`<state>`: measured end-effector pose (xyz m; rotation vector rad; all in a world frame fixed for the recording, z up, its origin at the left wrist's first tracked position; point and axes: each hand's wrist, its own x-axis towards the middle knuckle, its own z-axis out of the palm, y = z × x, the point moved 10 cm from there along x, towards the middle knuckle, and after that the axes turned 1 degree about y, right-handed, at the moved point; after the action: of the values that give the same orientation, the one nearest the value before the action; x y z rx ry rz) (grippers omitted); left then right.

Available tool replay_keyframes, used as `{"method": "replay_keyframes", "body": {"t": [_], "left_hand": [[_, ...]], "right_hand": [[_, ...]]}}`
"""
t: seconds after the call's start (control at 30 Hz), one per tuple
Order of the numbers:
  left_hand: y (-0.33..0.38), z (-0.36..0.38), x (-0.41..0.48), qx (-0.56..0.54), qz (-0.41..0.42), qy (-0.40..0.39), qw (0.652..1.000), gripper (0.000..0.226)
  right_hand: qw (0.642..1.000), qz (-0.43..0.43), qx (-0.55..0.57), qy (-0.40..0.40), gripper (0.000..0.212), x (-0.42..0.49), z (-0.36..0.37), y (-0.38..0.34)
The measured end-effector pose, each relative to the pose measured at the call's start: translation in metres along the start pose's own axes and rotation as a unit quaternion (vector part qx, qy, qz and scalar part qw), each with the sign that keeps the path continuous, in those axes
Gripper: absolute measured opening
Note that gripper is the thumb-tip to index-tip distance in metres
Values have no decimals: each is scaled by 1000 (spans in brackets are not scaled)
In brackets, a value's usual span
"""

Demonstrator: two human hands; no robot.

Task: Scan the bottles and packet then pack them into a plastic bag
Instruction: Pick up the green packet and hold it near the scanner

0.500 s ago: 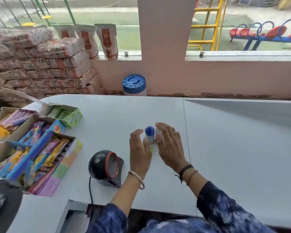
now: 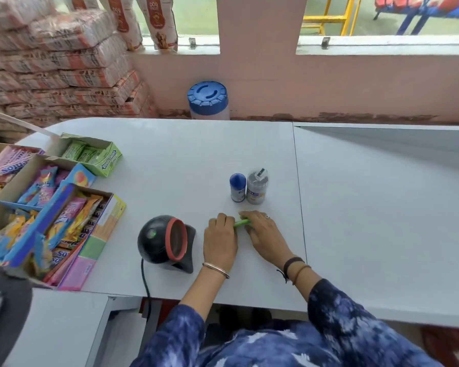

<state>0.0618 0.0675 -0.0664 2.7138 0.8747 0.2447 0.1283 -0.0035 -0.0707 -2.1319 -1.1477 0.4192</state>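
Blue-capped bottle (image 2: pixel 237 187), silver-topped bottle (image 2: pixel 256 186), green packet (image 2: pixel 241 223), black red-ringed scanner (image 2: pixel 166 242), grey counter (image 2: pixel 196 160).

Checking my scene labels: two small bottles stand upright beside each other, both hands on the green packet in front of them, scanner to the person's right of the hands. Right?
Not quite. The head view shows the scanner to the person's left of the hands, not right. The rest holds: the blue-capped bottle and clear-capped bottle stand upright beside each other, and the left hand and right hand both touch the green packet in front of them.
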Motion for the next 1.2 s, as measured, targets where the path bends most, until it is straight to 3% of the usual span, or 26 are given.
{"method": "replay_keyframes", "body": {"t": [0.1, 0.2, 0.33, 0.4, 0.5, 0.53, 0.63, 0.7, 0.8, 0.9, 1.0, 1.2], "left_hand": [[3, 2, -15, -258, -65, -40, 963, 19], [-1, 12, -29, -438, -185, -74, 877, 20], [8, 19, -41, -600, -278, -54, 748, 16], [13, 17, -44, -633, -303, -29, 712, 15], [20, 19, -51, -705, -352, 0, 616, 11], [25, 21, -52, -712, -355, -11, 606, 11], [41, 23, -53, -622, -319, -107, 707, 9], [49, 25, -54, -618, -312, -137, 709, 7], [52, 19, -50, -678, -316, -110, 655, 6], [59, 8, -44, -705, -288, -90, 641, 8], [67, 2, -43, -744, -274, -75, 605, 8], [43, -3, -59, -811, -329, 10, 484, 19]], "right_hand": [[966, 118, 229, -2, 24, -3, -11, 23], [893, 204, 402, 9, 19, -13, -18, 41], [810, 255, 528, 1, 24, -25, -17, 47], [815, 246, 524, -12, 30, -27, -23, 44], [853, 236, 462, -46, 27, -29, -32, 38], [865, 230, 441, -59, 20, -30, -32, 34], [872, 210, 439, -51, 12, -32, -39, 30], [875, 192, 441, -57, 13, -32, -45, 26], [881, 168, 438, -54, 13, -33, -52, 23], [880, 155, 448, -17, 10, -30, -65, 22], [894, 152, 422, -23, 4, -30, -77, 21], [902, 131, 402, -83, 8, -33, -61, -9]]}}
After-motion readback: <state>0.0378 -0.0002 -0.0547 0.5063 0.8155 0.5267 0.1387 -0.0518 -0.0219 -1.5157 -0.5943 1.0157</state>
